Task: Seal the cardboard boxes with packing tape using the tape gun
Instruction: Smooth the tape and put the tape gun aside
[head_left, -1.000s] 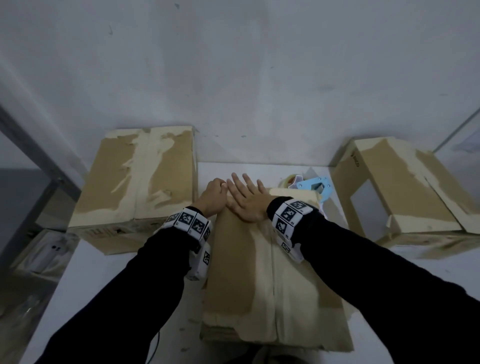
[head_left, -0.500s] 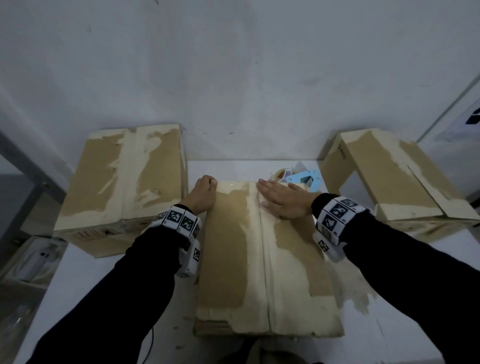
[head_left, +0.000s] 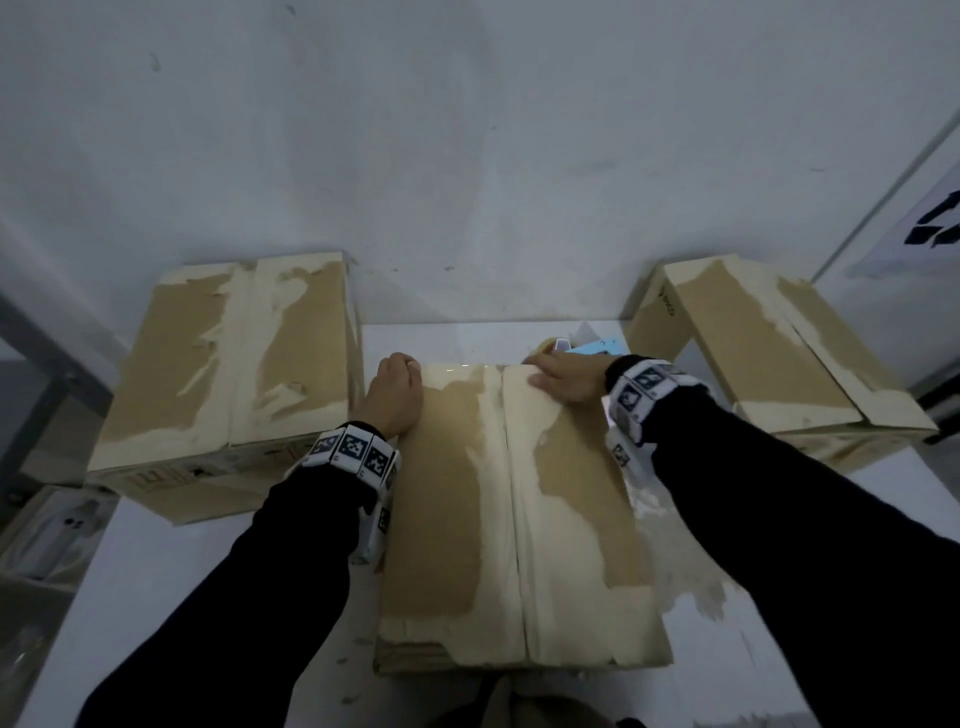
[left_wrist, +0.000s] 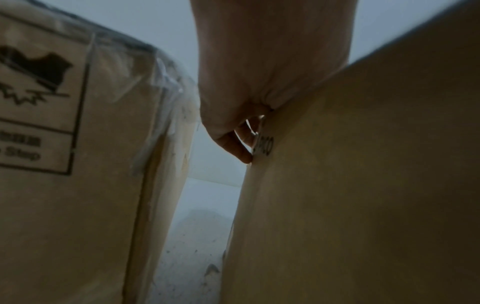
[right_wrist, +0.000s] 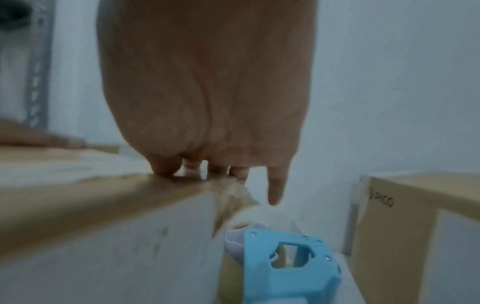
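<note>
The middle cardboard box (head_left: 519, 519) lies in front of me with its flaps closed and a pale tape strip down the centre seam. My left hand (head_left: 397, 395) grips its far left corner, and the left wrist view shows the fingers (left_wrist: 233, 142) curled down over the box (left_wrist: 363, 185) edge. My right hand (head_left: 566, 376) lies flat on the far right of the top, and the fingertips (right_wrist: 166, 168) press at the far edge. The light blue tape gun (head_left: 592, 347) rests on the table just behind that corner, and neither hand holds the tape gun (right_wrist: 285, 257).
A second taped box (head_left: 228, 374) stands close on the left, with a narrow gap to the middle one. A third box (head_left: 769, 343) sits at the right, near the wall. The white table (head_left: 208, 597) shows between them. A grey metal frame (head_left: 47, 364) stands at the far left.
My right hand has slid from the centre seam rightward along the far edge to the far right corner. The left hand has kept its grip on the far left corner.
</note>
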